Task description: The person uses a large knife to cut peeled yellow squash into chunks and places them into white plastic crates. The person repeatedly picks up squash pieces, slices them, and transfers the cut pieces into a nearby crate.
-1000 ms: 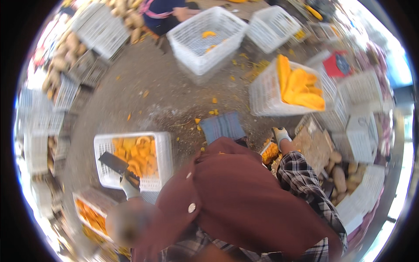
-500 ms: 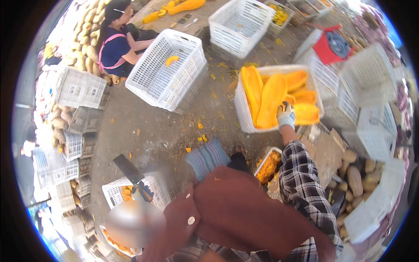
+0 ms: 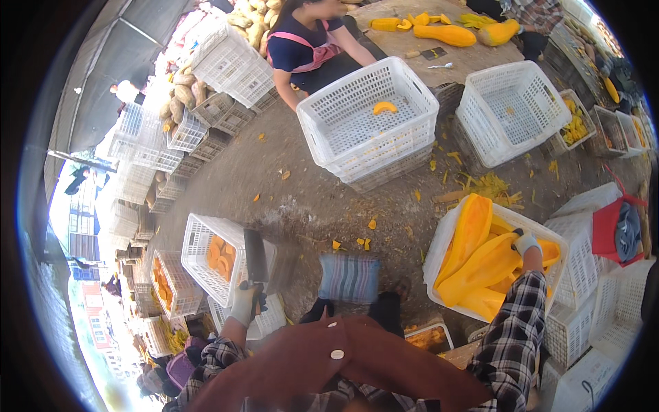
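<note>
My left hand (image 3: 245, 303), in a pale glove with dark fingertips, is closed around the handle of a cleaver (image 3: 255, 255). Its wide dark blade points up, beside a white crate (image 3: 194, 230) of cut orange squash pieces (image 3: 221, 258). On the right, my gloved right hand (image 3: 527, 243) reaches into a white crate (image 3: 439, 237) of long peeled yellow-orange squashes. Its fingers curl over the end of a large peeled squash (image 3: 478, 268); the palm side is hidden.
A striped cushion (image 3: 349, 278) lies by my feet. Ahead stand two white crates, one (image 3: 343, 137) with a single squash piece, the other (image 3: 504, 113) farther right. A person (image 3: 302, 51) sits behind them. Stacked crates (image 3: 576, 275) and a red bag (image 3: 614, 230) edge the right.
The view has turned left, so the crates sit farther right in it. The cleaver in my left hand now points straight up instead of up-left. My right hand remains at the peeled squashes.
</note>
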A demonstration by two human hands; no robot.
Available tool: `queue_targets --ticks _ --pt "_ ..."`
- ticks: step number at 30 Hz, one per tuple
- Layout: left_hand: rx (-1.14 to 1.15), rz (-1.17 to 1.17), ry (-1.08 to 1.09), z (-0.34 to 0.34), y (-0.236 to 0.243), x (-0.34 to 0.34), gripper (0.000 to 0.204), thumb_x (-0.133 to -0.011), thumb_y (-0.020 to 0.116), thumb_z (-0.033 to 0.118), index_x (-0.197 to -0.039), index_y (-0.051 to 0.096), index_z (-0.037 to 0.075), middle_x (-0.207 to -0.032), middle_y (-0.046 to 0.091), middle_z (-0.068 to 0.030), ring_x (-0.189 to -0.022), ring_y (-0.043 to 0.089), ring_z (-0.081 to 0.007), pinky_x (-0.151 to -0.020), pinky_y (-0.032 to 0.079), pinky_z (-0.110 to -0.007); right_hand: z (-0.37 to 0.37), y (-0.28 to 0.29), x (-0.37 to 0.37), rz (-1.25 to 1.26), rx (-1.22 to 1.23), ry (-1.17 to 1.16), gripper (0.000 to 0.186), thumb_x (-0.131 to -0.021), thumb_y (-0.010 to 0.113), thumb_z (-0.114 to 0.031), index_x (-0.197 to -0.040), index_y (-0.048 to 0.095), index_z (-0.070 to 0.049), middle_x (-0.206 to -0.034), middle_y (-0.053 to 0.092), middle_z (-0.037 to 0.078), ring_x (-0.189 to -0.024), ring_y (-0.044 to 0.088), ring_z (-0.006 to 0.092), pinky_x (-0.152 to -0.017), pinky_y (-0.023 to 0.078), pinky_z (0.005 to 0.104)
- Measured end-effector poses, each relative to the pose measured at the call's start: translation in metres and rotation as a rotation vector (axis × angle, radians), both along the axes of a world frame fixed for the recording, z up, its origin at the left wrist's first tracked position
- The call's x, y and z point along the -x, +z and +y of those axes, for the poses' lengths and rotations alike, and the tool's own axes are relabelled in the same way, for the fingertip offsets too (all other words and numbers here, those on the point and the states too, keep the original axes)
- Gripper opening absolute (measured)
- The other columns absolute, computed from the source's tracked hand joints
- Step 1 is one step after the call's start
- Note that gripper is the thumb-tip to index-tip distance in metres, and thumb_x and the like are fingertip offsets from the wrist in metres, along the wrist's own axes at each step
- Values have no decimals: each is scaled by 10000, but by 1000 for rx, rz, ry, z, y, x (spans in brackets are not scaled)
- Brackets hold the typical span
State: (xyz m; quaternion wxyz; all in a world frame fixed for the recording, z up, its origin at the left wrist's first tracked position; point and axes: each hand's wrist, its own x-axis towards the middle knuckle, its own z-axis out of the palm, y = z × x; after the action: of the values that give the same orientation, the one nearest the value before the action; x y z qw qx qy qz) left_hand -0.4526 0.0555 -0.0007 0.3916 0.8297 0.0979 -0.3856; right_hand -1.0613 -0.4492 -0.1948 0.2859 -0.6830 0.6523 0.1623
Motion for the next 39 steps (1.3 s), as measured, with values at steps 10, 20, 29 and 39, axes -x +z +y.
queue_targets --ticks 10,20,29,39 --pt "206 8 -18 28 -84 -30 206 -890 632 106 -1055 514 140 -700 555 -78 -529 541 -238 -441 451 -418 124 21 135 -604 -292 -752 531 -833 612 -10 -1342 547 -149 -1048 677 124 -770 659 288 -567 567 446" --pt "211 -316 -159 29 -107 -25 277 -825 682 55 -1086 595 35 -846 622 -77 -718 596 -205 -661 488 -356 316 183 85 -1089 -404 -1047 740 -654 574 128 -1365 518 -69 -1226 627 113 -1056 642 341 -746 604 505" --pt "-35 -402 -149 132 -107 -86 423 -825 697 254 -1170 612 26 -1061 684 -239 -1055 631 -407 -884 495 -452 315 151 -257 -1126 -351 -105 603 -711 684 16 -1290 556 -93 -1285 583 148 -1127 595 371 -869 557 453" --pt "670 -948 434 273 95 -261 376 -891 655 56 -1229 498 4 -860 634 -73 -722 626 -125 -603 518 -261 401 129 -689 -944 -672 -4 714 -740 559 147 -1395 484 -128 -1288 586 155 -1070 638 375 -754 604 547"
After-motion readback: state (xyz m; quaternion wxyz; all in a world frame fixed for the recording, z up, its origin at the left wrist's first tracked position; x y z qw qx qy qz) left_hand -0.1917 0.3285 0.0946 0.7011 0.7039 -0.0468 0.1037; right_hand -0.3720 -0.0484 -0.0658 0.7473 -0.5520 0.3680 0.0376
